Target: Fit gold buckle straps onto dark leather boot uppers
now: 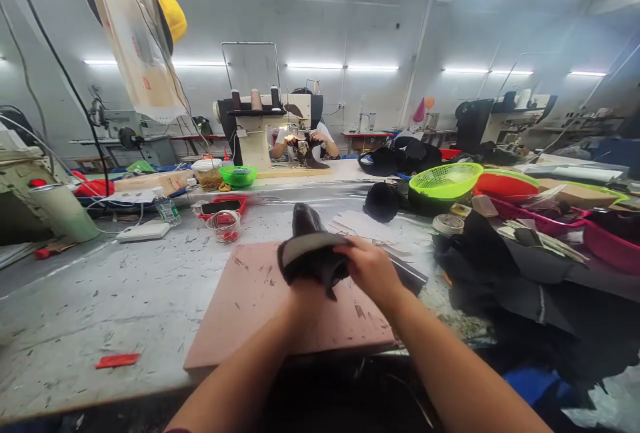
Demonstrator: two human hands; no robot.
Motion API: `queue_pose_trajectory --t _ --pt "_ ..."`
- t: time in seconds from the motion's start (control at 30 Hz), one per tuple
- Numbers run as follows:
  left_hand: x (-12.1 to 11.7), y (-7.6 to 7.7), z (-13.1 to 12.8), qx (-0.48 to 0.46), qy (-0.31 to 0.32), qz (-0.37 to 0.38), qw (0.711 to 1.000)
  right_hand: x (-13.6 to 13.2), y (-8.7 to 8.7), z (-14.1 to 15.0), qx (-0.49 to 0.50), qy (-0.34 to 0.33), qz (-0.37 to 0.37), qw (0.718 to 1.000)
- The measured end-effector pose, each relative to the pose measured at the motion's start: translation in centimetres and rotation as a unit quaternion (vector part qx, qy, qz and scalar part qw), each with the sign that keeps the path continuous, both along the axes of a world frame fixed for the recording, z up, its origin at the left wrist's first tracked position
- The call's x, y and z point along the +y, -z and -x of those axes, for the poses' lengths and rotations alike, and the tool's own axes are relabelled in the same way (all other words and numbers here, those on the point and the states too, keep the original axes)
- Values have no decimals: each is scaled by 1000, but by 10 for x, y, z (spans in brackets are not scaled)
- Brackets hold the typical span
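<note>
A black shoe upper (306,221) is held above a pinkish work board (220,313), its rounded, shiny end pointing away from me. A grey inner band shows along its curved opening. My left hand (311,290) reaches into or behind the dark material, and its fingers are hidden there. With thumb and fingers, my right hand (373,266) pinches the right edge of the opening. A loose dark flap hangs down between the two hands.
Black material pieces (545,286) are heaped at right, near a yellow-green basket (445,180). Pale sheets (357,223) lie behind the board. A phone in a red tray (223,206), a bottle (167,210) and a red strip (117,360) are left. Ahead, another person works at a sewing machine (250,143).
</note>
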State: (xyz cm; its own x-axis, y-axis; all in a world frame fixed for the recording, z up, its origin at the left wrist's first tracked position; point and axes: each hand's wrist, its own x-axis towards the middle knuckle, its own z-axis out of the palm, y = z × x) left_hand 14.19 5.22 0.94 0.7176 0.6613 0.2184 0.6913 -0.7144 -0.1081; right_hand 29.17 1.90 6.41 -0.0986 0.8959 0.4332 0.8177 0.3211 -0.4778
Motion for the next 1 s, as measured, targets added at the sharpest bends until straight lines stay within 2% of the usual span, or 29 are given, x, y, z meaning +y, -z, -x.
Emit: queue_pose_trajectory --t 0.07,0.1,0.23,0.37,0.47,0.67,0.73,0.83,0.9,1.0 --pt "1 -5 13 39 -7 -21 999 6 9 -19 76 95 81 989" --pt "1 -7 19 64 -1 -29 998 9 16 -26 93 116 118 982" --pt "-3 -10 29 151 42 -40 987 21 35 -35 136 95 214 963" --pt "-4 -12 31 176 32 -51 983 25 38 -21 201 110 197 953" --pt "-1 -10 31 177 11 -57 982 16 47 -6 205 112 183 955" --pt "3 13 31 208 -5 -56 977 -2 71 7 135 93 179 970" --pt "3 21 32 217 -6 -54 975 -4 72 3 117 97 189 970" --pt "1 28 36 222 -9 -53 974 -9 67 2 94 65 204 972" --pt "-1 29 40 214 -10 -51 975 -12 62 5 79 40 208 974" --pt "-5 26 46 194 -12 -48 980 -15 59 13 49 66 202 976"
